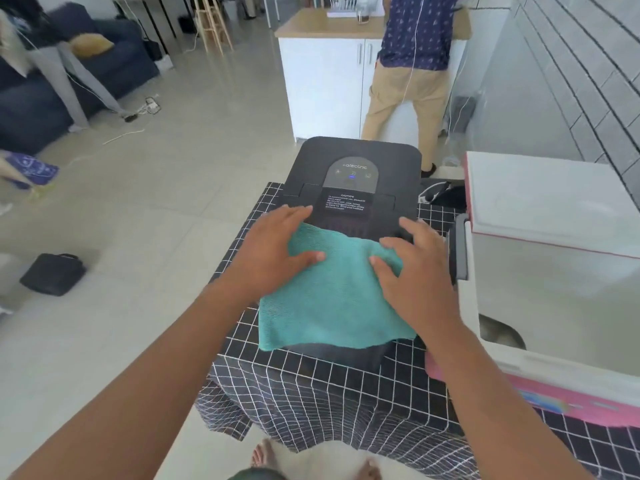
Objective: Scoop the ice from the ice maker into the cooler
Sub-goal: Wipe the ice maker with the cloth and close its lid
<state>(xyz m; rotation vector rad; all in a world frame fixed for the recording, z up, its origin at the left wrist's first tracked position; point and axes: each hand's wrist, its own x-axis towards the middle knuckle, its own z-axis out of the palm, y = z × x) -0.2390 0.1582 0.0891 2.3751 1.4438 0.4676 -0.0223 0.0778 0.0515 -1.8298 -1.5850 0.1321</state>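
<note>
Lying flat, teal cloth [332, 299] is being pressed on ice maker [349, 202] lid by left hand [277, 251] and right hand [412, 271], fingers spread, nothing gripped; open cooler [554, 306] is sitting just right, nearer right hand

teal cloth [332, 299] covering ice maker [353, 174] lid
</note>
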